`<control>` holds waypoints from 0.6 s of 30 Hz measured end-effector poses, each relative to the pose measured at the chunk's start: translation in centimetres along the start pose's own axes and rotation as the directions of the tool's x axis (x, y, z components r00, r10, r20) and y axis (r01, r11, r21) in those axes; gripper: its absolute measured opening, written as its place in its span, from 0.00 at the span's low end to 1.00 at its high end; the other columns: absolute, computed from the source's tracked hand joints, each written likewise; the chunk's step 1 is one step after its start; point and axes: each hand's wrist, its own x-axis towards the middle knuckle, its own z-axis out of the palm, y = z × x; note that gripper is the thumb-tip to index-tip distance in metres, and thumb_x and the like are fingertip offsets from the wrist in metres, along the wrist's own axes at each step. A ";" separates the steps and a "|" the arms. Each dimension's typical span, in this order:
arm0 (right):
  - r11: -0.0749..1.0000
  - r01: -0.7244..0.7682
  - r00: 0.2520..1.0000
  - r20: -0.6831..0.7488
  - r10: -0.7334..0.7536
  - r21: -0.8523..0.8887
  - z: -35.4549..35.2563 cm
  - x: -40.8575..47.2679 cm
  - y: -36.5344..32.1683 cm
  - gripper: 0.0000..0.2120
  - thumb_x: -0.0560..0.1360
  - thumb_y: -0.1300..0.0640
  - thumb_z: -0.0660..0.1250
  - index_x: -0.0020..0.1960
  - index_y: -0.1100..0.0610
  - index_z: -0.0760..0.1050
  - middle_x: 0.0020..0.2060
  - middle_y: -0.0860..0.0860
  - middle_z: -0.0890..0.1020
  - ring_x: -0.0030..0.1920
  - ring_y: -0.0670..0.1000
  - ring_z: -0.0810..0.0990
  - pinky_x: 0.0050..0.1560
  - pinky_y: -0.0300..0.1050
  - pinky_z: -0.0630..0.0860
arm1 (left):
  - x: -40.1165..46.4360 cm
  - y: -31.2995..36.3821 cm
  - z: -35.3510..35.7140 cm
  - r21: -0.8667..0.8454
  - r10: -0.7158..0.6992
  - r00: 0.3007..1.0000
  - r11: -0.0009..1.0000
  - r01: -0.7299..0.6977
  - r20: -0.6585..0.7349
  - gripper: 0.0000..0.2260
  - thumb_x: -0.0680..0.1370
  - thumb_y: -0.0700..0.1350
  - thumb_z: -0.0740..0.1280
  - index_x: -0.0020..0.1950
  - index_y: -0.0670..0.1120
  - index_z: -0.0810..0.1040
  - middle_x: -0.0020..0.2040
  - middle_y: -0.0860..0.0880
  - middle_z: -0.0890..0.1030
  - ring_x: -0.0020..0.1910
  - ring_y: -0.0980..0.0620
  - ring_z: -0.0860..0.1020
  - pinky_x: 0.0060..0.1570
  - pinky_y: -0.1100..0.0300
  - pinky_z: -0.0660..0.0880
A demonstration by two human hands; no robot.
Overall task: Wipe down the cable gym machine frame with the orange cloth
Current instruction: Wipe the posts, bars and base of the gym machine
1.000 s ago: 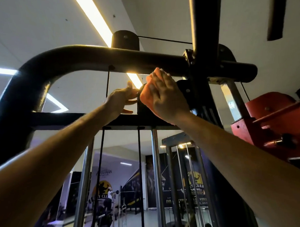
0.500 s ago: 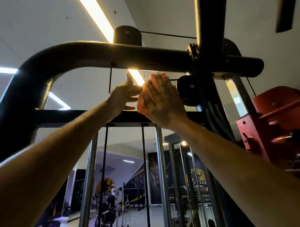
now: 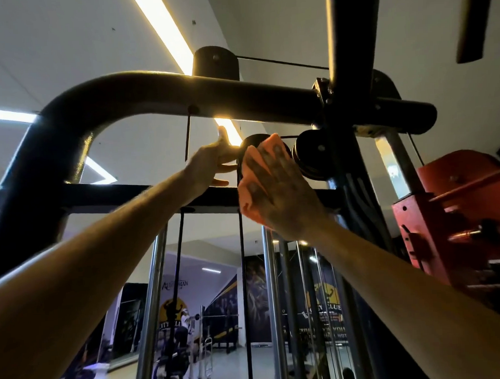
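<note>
Mid-wipe, high on the machine. Right hand [image 3: 274, 188] flat, fingers straight, pressing the orange cloth [image 3: 247, 195] against a black pulley [image 3: 254, 142] hanging under the curved top tube [image 3: 143, 93]; cloth showing only as an orange fringe around the fingers and palm edge, rest hidden behind the hand. Left hand [image 3: 211, 162] released, holding nothing, fingers extended and touching the left side of the same pulley, thumb up, probably bracing it against spin. Vertical cable [image 3: 241, 246] dropping from that pulley, just left of the cloth. Second pulley [image 3: 312, 154] just to the right, not in contact with either hand. Progress: impossible to grade from surfaces, black paint backlit by the ceiling light strip [image 3: 164, 33], no visible dust line or wet track. Judged by position only: work at the pulley cluster near the top junction, so somewhere mid-task at best. Likely left: second pulley, crossbar [image 3: 107, 194] below the hands, top tube and its bend at left, chrome guide rods [image 3: 270, 288], lower frame out of view. Red carriage [image 3: 453, 199] on the right looks like a separate unit, scope unclear.
</note>
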 end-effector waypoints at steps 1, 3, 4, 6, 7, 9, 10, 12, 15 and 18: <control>1.000 -0.009 1.000 -0.015 0.009 0.019 -0.3 0.1 0.7 0.36 0.87 0.33 0.38 0.89 0.50 0.43 0.88 0.51 0.41 0.87 0.56 0.35 0.86 0.62 0.43 | 0.1 -0.1 -0.1 -0.002 -0.002 1.000 1.000 0.002 0.009 0.32 0.90 0.57 0.43 0.75 0.39 0.77 0.72 0.49 0.79 0.64 0.53 0.77 0.68 0.46 0.69; 0.992 -0.104 0.994 -0.009 0.105 0.072 -1.1 1.6 1.5 0.36 0.86 0.34 0.42 0.89 0.49 0.45 0.88 0.49 0.42 0.87 0.54 0.34 0.87 0.58 0.38 | 0.3 -0.2 -0.3 0.008 -0.007 1.000 1.000 0.007 0.031 0.31 0.90 0.58 0.43 0.76 0.40 0.76 0.76 0.47 0.77 0.69 0.50 0.75 0.69 0.45 0.68; 0.982 -0.162 0.987 0.004 0.163 0.094 -1.5 2.4 1.1 0.36 0.86 0.33 0.41 0.89 0.48 0.46 0.88 0.49 0.42 0.87 0.54 0.34 0.86 0.55 0.34 | 0.4 -0.2 -0.3 0.009 -0.006 0.999 1.000 0.006 0.038 0.31 0.89 0.58 0.43 0.76 0.40 0.76 0.77 0.47 0.76 0.70 0.48 0.75 0.71 0.43 0.68; 0.970 -0.212 0.977 -0.011 0.215 0.118 -1.6 3.3 -0.2 0.39 0.84 0.31 0.36 0.89 0.49 0.50 0.89 0.52 0.46 0.87 0.56 0.38 0.85 0.52 0.33 | 0.6 -0.5 -0.3 0.006 0.004 0.999 1.000 -0.004 0.043 0.32 0.89 0.58 0.43 0.76 0.39 0.76 0.77 0.46 0.76 0.69 0.49 0.77 0.71 0.44 0.68; 0.971 -0.203 0.977 -0.040 0.210 0.129 -1.6 3.0 -0.9 0.41 0.84 0.30 0.34 0.89 0.50 0.53 0.88 0.53 0.50 0.88 0.57 0.42 0.86 0.54 0.37 | 0.6 -0.5 -0.3 0.000 0.007 0.999 1.000 -0.007 0.037 0.32 0.89 0.58 0.44 0.75 0.40 0.77 0.76 0.46 0.76 0.69 0.49 0.77 0.69 0.45 0.69; 0.969 -0.163 0.982 -0.066 0.178 0.185 -1.5 0.9 -2.1 0.38 0.86 0.32 0.38 0.89 0.51 0.52 0.88 0.52 0.50 0.88 0.55 0.43 0.87 0.56 0.42 | 0.4 -0.7 -0.1 -0.010 0.011 0.999 1.000 -0.011 0.035 0.30 0.89 0.59 0.45 0.76 0.42 0.77 0.78 0.46 0.75 0.75 0.43 0.74 0.70 0.43 0.67; 0.969 -0.142 0.986 -0.058 0.156 0.202 -1.4 -0.9 -2.3 0.35 0.87 0.34 0.41 0.89 0.50 0.50 0.89 0.50 0.48 0.88 0.53 0.40 0.87 0.56 0.42 | 0.2 -0.9 0.2 0.006 0.019 0.999 1.000 -0.019 0.034 0.28 0.89 0.58 0.47 0.78 0.45 0.75 0.80 0.46 0.73 0.78 0.41 0.71 0.73 0.41 0.67; 0.977 -0.074 0.994 -0.066 0.089 0.198 -1.1 -4.4 -1.7 0.31 0.89 0.39 0.48 0.89 0.48 0.51 0.88 0.47 0.47 0.88 0.51 0.39 0.87 0.59 0.49 | -0.5 -1.6 0.8 0.327 0.117 0.992 0.936 -0.128 0.051 0.25 0.90 0.59 0.48 0.85 0.53 0.63 0.85 0.46 0.64 0.82 0.41 0.65 0.77 0.40 0.66; 0.972 -0.099 0.992 -0.055 0.113 0.213 -2.2 -7.0 1.2 0.29 0.89 0.47 0.58 0.88 0.47 0.55 0.88 0.46 0.48 0.88 0.52 0.45 0.77 0.61 0.74 | -0.9 -3.4 1.3 0.843 0.259 0.945 0.446 -0.301 0.200 0.27 0.87 0.64 0.42 0.87 0.63 0.44 0.88 0.52 0.39 0.87 0.45 0.47 0.82 0.42 0.56; 0.939 -0.253 0.945 -0.151 0.291 0.233 -3.0 -7.0 3.1 0.28 0.88 0.48 0.61 0.87 0.49 0.60 0.88 0.48 0.49 0.88 0.55 0.47 0.78 0.61 0.71 | 0.2 -4.5 1.5 0.888 0.332 0.907 0.287 -0.359 0.260 0.29 0.85 0.62 0.38 0.87 0.62 0.40 0.86 0.53 0.31 0.85 0.50 0.31 0.83 0.39 0.36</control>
